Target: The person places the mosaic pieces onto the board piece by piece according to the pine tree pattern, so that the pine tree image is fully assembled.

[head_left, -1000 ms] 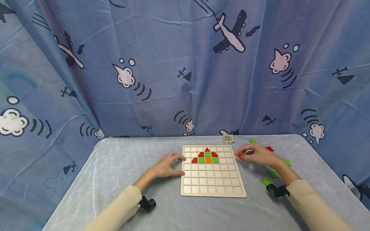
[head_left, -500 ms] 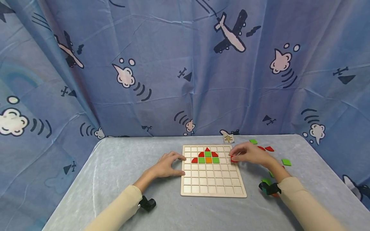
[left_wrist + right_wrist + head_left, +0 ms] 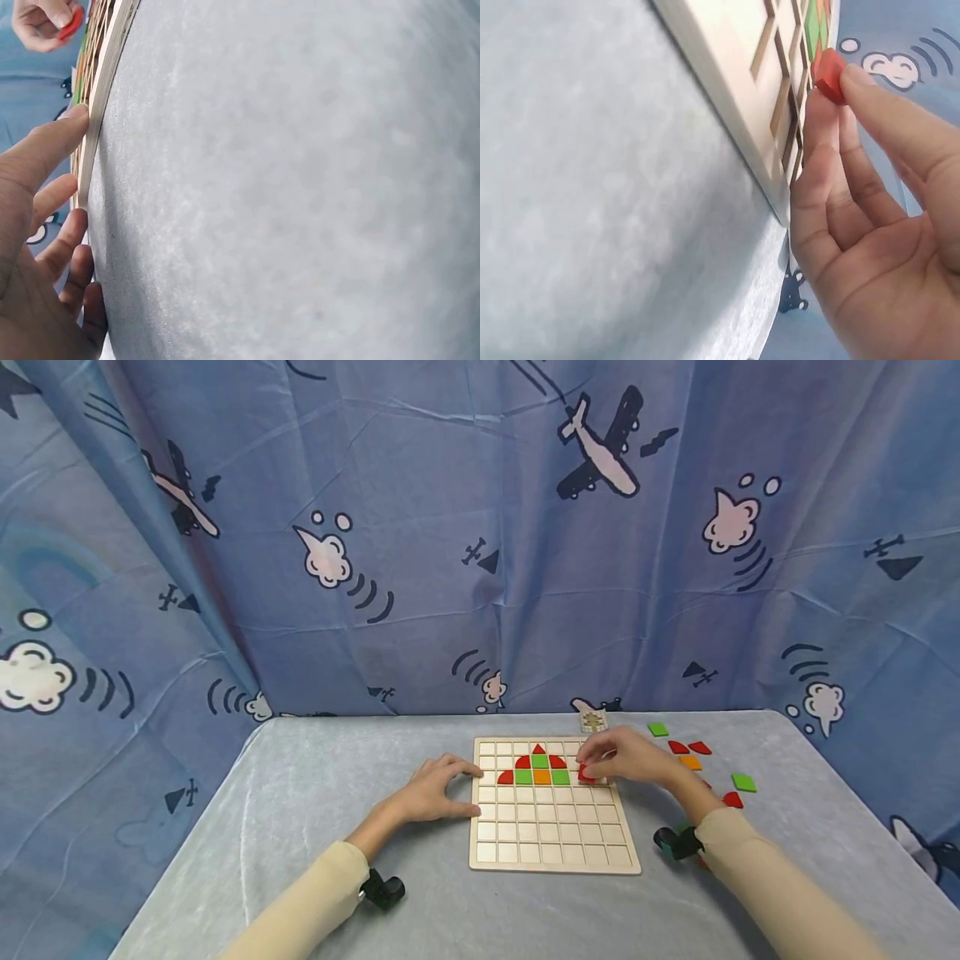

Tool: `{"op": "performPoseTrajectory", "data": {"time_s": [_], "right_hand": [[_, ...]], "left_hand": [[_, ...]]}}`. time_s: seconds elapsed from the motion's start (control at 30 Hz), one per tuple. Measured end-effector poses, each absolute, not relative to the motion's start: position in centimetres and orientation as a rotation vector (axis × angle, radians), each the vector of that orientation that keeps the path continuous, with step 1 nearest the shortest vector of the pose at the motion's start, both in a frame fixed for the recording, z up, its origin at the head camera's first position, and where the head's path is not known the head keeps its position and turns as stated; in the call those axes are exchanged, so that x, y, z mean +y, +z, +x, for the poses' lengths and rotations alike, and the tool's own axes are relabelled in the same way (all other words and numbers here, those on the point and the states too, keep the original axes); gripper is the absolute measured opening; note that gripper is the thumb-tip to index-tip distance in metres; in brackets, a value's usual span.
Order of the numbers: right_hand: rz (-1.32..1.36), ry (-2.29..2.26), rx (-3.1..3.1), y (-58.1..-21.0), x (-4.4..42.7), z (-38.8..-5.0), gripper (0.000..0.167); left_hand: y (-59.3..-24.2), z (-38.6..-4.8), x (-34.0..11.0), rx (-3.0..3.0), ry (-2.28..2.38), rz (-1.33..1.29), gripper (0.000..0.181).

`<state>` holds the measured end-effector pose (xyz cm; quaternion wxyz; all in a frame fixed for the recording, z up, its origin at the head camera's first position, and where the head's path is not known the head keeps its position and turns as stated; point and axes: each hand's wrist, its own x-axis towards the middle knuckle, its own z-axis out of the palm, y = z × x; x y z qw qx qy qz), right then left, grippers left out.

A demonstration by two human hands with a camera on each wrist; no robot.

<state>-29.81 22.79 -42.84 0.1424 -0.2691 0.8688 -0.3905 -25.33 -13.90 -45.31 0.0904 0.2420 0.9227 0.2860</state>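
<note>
A square wooden grid board [image 3: 557, 831] lies on the table. Red, green and orange tiles form a stepped shape in its upper cells, with an orange tile [image 3: 542, 777] at the bottom middle. My right hand [image 3: 628, 755] pinches a red tile [image 3: 829, 76] between thumb and fingers. It hovers over the board's right part, to the right of a green tile [image 3: 560, 777]; the tile's exact shape is partly hidden. My left hand [image 3: 431, 789] touches the board's left edge with thumb and forefinger spread apart, and the other fingers [image 3: 71, 277] are loosely bent beside that edge.
Loose tiles lie right of the board, among them a green tile [image 3: 743, 782], a red tile [image 3: 732, 799] and an orange tile [image 3: 690, 762]. The right forearm covers some. A small patterned card [image 3: 593, 720] lies behind the board. A blue curtain [image 3: 420, 527] hangs behind the table.
My right hand has moved left with the red tile, from beside the board to above its right columns. More loose tiles show behind the right wrist. The left hand stays in place.
</note>
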Motion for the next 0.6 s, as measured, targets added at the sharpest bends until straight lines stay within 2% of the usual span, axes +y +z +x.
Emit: {"op": "performPoseTrajectory", "data": {"time_s": [0.6], "right_hand": [[-0.843, -1.157, 2.444, -43.3, 21.6, -30.3, 0.014]], "left_hand": [[-45.2, -25.2, -13.8, 2.747, 0.861, 0.705, 0.057]]}}
